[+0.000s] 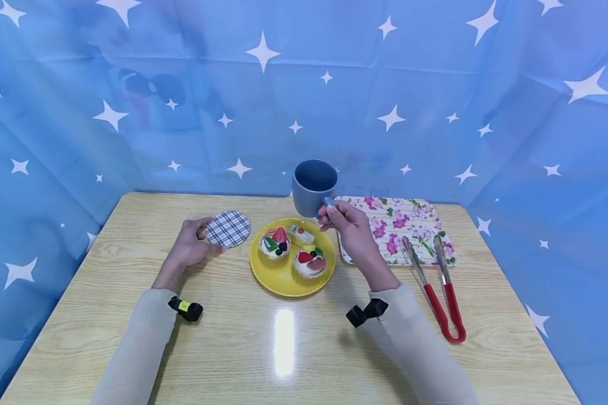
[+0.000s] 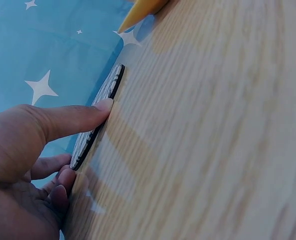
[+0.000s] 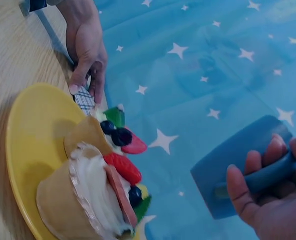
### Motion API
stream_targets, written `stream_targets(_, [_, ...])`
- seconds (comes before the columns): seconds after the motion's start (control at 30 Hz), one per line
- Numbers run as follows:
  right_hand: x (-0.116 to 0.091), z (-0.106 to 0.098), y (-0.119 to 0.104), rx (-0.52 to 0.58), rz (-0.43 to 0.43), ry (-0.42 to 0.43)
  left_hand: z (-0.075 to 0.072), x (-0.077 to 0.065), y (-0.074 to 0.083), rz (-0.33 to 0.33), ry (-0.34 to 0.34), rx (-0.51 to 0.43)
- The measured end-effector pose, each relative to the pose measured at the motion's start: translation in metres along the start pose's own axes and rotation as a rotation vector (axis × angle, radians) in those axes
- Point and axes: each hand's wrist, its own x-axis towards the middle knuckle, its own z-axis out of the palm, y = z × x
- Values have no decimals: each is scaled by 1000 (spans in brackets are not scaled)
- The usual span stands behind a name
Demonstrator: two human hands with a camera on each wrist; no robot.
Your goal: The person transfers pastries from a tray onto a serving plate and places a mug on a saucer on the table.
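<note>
My left hand (image 1: 188, 245) holds a round black-and-white plaid coaster (image 1: 228, 229) by its edge, left of the yellow plate. In the left wrist view, the thumb (image 2: 80, 120) touches one side of the coaster's rim and other fingers reach its far side. The coaster is low at the tabletop; whether it is fully down I cannot tell. My right hand (image 1: 353, 232) grips a blue-grey mug (image 1: 309, 198) by its handle (image 3: 270, 175). The mug is upright in the air, beyond the plate's far right edge, and its inside looks dark.
The yellow plate (image 1: 278, 281) bears two fruit tarts (image 1: 309, 262) and a small cream-coloured cake piece (image 1: 301, 234). A floral tray (image 1: 380, 225) lies at the back right, with red-handled tongs (image 1: 448, 315) resting partly over it. A blue star-patterned curtain (image 1: 192, 140) encloses the table (image 1: 223, 349).
</note>
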Motion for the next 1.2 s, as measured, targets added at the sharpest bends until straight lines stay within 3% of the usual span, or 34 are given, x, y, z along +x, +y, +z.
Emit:
stream_targets(0.53, [7, 44, -1, 31, 4, -62, -1, -1, 0, -2, -3, -16])
stream_targets(1.2, [19, 93, -3, 80, 143, -100, -1, -2, 2, -6, 6, -7])
